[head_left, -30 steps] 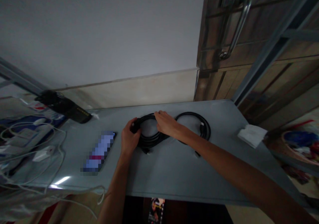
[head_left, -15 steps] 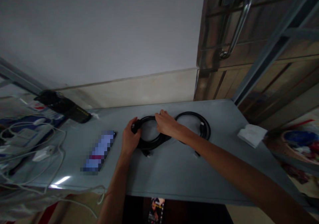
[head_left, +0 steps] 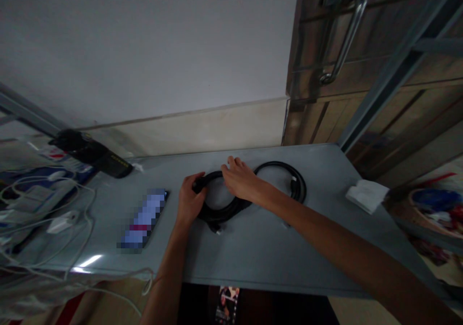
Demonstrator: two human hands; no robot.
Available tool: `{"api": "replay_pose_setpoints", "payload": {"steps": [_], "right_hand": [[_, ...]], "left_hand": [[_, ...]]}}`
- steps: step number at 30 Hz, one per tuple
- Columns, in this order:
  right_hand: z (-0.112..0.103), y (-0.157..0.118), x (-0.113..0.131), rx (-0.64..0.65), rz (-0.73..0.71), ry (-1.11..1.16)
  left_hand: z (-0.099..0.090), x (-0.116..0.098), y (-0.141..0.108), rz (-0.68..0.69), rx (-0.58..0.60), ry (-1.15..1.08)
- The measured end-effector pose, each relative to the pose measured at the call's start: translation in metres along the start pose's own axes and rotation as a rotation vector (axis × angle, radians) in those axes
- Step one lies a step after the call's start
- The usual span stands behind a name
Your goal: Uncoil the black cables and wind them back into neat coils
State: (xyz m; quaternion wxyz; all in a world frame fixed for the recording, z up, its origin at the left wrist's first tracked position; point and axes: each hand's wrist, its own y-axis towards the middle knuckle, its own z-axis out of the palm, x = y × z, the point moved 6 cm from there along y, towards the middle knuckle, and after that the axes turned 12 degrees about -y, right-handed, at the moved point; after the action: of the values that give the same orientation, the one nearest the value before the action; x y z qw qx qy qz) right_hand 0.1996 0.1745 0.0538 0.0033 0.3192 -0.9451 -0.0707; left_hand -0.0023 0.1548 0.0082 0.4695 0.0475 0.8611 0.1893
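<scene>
A coiled black cable (head_left: 220, 213) lies on the grey table, its plug end near the coil's lower edge. My left hand (head_left: 190, 197) is closed around the coil's left side, where a thick black part shows between thumb and fingers. At the top right of the same coil, my right hand (head_left: 238, 178) has its fingers curled over the cable, fingertips partly hidden. A second black loop (head_left: 302, 182) with a connector rests on the table to the right of my right hand, partly behind my forearm.
On the left are a phone (head_left: 144, 219), a black bottle (head_left: 97, 156) and tangled white cables (head_left: 87, 219). Folded white paper (head_left: 367, 195) lies at the right, near a basket (head_left: 427, 221) of items. A wall and metal posts stand behind the grey table (head_left: 253, 262).
My right hand has shifted slightly left and its fingers have lifted a little. The coil's lower plug end has moved slightly down and right. My left hand has hardly moved.
</scene>
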Motion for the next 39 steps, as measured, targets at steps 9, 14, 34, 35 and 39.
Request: {"api": "replay_pose_setpoints", "payload": {"steps": [9,14,34,35,39], "right_hand": [[-0.025,-0.018,0.041,0.304,-0.449,0.047],[-0.012,-0.017,0.047,0.432,-0.467,-0.012],[0.002,-0.007,0.039,0.182,-0.412,0.200],[0.001,-0.006,0.038,0.209,-0.406,0.236],[0.002,-0.002,0.035,0.206,-0.408,0.267]], "left_hand": [[0.000,-0.001,0.001,-0.042,0.025,-0.110],[-0.003,0.002,0.002,-0.120,-0.027,-0.176],[-0.008,-0.019,0.000,-0.088,-0.098,-0.104],[-0.008,-0.020,0.000,-0.081,-0.093,-0.103],[-0.008,-0.022,0.000,-0.060,-0.087,-0.091]]}}
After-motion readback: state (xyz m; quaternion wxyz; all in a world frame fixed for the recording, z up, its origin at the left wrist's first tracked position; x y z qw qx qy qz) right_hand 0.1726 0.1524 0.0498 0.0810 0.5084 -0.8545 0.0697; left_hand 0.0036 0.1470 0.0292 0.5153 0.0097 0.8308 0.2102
